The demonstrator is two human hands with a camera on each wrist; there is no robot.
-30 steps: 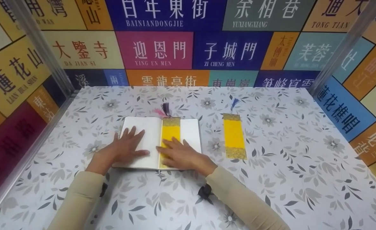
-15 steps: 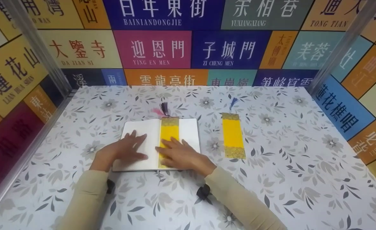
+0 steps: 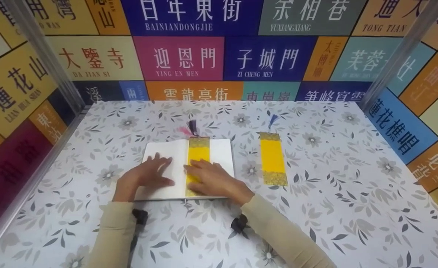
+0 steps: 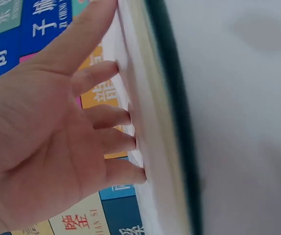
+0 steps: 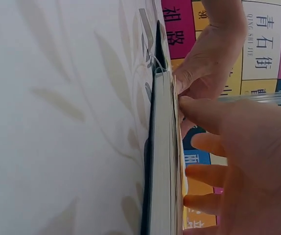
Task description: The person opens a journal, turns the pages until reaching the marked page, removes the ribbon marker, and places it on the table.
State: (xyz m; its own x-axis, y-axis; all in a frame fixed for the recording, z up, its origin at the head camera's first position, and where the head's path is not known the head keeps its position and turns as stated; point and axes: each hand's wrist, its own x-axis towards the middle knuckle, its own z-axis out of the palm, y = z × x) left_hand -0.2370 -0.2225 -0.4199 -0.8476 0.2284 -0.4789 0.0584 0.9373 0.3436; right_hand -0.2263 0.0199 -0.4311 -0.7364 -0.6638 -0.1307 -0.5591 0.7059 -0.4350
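An open notebook (image 3: 221, 150) with blank white pages and a dark cover lies on the table. A yellow bookmark (image 3: 198, 152) with gold patterned ends is on its right page along the fold; dark and pink tassels (image 3: 192, 127) stick out above. My left hand (image 3: 144, 175) rests its spread fingertips on the left page, palm raised, as the left wrist view (image 4: 47, 132) also shows. My right hand (image 3: 213, 178) lies over the bookmark, fingertips pressing on it and hiding its lower part. In the right wrist view the notebook's page edges (image 5: 162, 156) show beneath the fingers.
A second yellow bookmark (image 3: 273, 158) with a blue tassel (image 3: 273, 121) lies to the right of the notebook. A floral cloth (image 3: 338, 156) covers the table. Panels with colourful street-name signs (image 3: 178, 57) stand at the back and both sides.
My left hand has slid slightly right across the left page, its palm lifting more and fingers bending. The right hand stays over the bookmark with only a small shift of its fingers.
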